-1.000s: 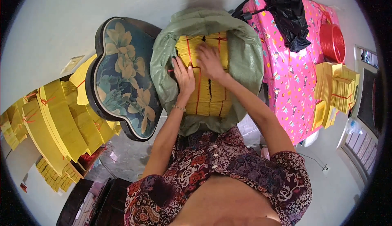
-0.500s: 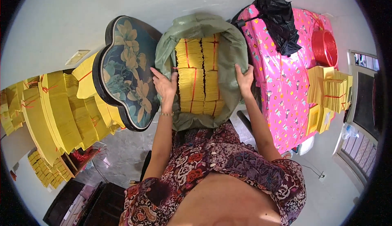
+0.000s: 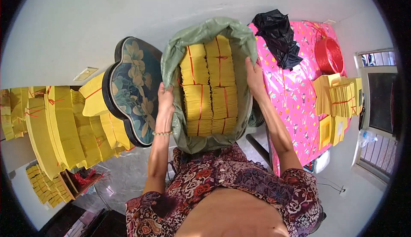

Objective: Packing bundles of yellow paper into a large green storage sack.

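Straight ahead of me stands a green woven sack [image 3: 173, 72] with its mouth pulled wide. Inside it, bundles of yellow paper [image 3: 199, 102] tied with red string are packed in two columns. My left hand [image 3: 166, 97] pinches the sack's left rim, its fingers closed with the thumb up. On the opposite side, my right hand [image 3: 254, 77] grips the right rim, fingers partly hidden behind the sack's edge. The near edge of the sack rests close to my patterned clothing [image 3: 222, 168].
A flower-patterned, scalloped board [image 3: 135, 85] with a dark rim stands left of the sack. Stacked yellow paper [image 3: 62, 125] fills the left. On the right, a pink-covered table [image 3: 287, 104] bears a black plastic bag [image 3: 278, 40], a red string roll [image 3: 329, 55] and yellow bundles [image 3: 341, 97].
My left hand has gone from lying spread on the left rim to pinching it. The sack's mouth looks taller, and more of the yellow bundles show. The whole view has shifted slightly.
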`<state>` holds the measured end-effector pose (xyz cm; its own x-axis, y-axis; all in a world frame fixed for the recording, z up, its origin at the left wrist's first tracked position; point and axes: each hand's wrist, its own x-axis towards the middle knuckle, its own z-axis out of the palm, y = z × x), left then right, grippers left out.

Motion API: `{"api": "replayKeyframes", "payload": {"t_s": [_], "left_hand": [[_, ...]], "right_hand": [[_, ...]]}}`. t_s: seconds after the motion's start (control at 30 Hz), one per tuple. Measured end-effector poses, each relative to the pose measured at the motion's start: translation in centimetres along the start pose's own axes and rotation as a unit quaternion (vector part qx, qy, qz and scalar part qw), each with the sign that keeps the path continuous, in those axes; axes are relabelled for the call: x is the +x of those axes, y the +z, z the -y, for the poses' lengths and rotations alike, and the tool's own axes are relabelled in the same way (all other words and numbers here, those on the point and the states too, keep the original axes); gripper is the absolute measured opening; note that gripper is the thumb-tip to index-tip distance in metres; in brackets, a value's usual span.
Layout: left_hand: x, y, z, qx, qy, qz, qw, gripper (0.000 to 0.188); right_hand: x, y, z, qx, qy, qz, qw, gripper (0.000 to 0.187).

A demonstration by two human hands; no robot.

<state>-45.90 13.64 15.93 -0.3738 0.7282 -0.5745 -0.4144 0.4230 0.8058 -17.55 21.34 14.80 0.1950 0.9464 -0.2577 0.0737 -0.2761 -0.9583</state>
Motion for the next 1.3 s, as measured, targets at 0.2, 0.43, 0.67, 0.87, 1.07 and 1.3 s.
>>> {"api": "replayKeyframes", "payload": {"t_s": [0.2, 0.43, 0.67, 0.87, 1.07, 1.3], "left_hand": [[-0.6, -1.8, -4.3, 0.004, -0.021, 0.068, 0.997, 0.035], [6.1, -2.1, 5.5, 0.076, 0.001, -0.037, 0.996, 0.027], [4.3, -3.2, 3.3, 0.037, 0.045, -0.106, 0.993, 0.028], [1.3, -1.5, 1.8, -0.008, 0.007, -0.031, 0.999, 0.023], [1.2, -3.2, 3.1, 0.171, 0.113, -0.045, 0.978, 0.027], [-5.9, -2.5, 2.4, 0.548, 0.292, -0.074, 0.781, 0.097]], "right_hand": [[-1.7, -0.3, 6.1, 0.026, -0.067, 0.029, 0.997, 0.043], [1.5, 3.2, -5.0, -0.175, -0.094, -0.007, 0.980, 0.055], [0.6, 1.9, 1.1, -0.230, -0.038, 0.027, 0.972, 0.048], [-0.3, 0.7, 3.4, -0.116, -0.078, 0.060, 0.988, 0.035], [-1.4, 1.4, 2.3, -0.330, -0.147, -0.006, 0.932, 0.030], [-3.4, 9.4, -1.7, -0.381, -0.397, 0.096, 0.829, 0.054]]}}
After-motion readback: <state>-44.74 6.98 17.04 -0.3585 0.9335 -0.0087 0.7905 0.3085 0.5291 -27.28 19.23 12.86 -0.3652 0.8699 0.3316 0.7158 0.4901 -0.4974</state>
